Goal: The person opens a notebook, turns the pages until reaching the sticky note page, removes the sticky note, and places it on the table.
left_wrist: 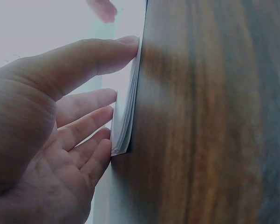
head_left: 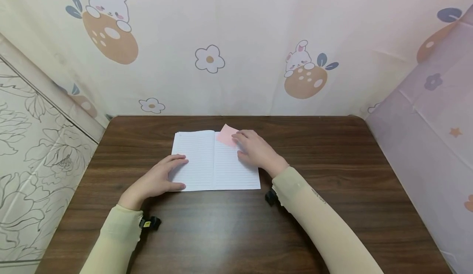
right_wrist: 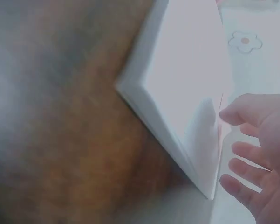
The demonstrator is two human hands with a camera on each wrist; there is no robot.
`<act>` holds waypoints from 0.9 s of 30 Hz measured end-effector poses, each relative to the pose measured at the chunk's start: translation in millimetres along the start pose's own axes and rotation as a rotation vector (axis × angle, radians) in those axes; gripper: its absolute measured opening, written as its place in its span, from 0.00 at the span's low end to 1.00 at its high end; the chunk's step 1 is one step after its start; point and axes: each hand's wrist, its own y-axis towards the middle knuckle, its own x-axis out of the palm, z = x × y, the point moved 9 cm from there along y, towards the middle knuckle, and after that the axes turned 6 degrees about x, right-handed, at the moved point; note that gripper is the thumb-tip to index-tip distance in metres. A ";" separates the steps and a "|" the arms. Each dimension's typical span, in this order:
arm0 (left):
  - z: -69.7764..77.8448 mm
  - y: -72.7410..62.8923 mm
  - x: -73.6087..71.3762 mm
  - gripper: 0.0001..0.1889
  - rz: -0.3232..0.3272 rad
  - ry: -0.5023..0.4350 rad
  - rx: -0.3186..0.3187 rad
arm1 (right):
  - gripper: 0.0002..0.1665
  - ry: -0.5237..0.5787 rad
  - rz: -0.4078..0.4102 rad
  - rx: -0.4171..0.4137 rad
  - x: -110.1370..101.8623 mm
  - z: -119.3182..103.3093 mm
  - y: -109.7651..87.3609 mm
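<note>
An open lined notebook [head_left: 216, 163] lies flat on the dark wooden table [head_left: 332, 163]. A pink paper slip [head_left: 226, 135] sits at the top of its right page. My left hand [head_left: 157, 179] rests with straight fingers on the left page, at its lower left corner; the left wrist view shows the fingers [left_wrist: 91, 135] against the stacked page edges [left_wrist: 126, 121]. My right hand [head_left: 255, 149] lies on the right page with its fingertips touching the pink slip. The right wrist view shows the notebook [right_wrist: 186, 93] from the side beside the relaxed fingers [right_wrist: 244, 154].
Cartoon rabbit fabric [head_left: 236, 44] walls the back of the table, with a floral sheet [head_left: 33, 151] at the left and a lilac sheet [head_left: 428, 126] at the right. Bare tabletop lies in front of the notebook.
</note>
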 end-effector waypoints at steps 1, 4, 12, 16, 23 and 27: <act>-0.2 0.0 0.1 0.40 -0.001 -0.002 -0.001 | 0.33 0.000 -0.011 0.018 1.5 3.4 3.7; -0.7 -0.3 0.3 0.40 -0.004 -0.010 -0.009 | 0.34 0.012 -0.026 0.067 4.5 13.2 14.9; 0.0 -1.1 -0.4 0.40 -0.003 -0.010 -0.008 | 0.37 0.032 -0.047 0.170 10.4 26.8 37.2; 2.2 -1.1 -1.5 0.40 -0.002 -0.006 0.007 | 0.36 0.032 -0.040 0.198 11.1 29.2 41.5; 3.8 -0.1 -2.1 0.40 -0.005 -0.006 0.012 | 0.34 0.064 -0.007 0.217 7.0 28.2 42.6; 2.9 0.3 -1.5 0.40 -0.006 -0.008 0.009 | 0.33 0.123 0.033 0.236 3.2 29.2 39.8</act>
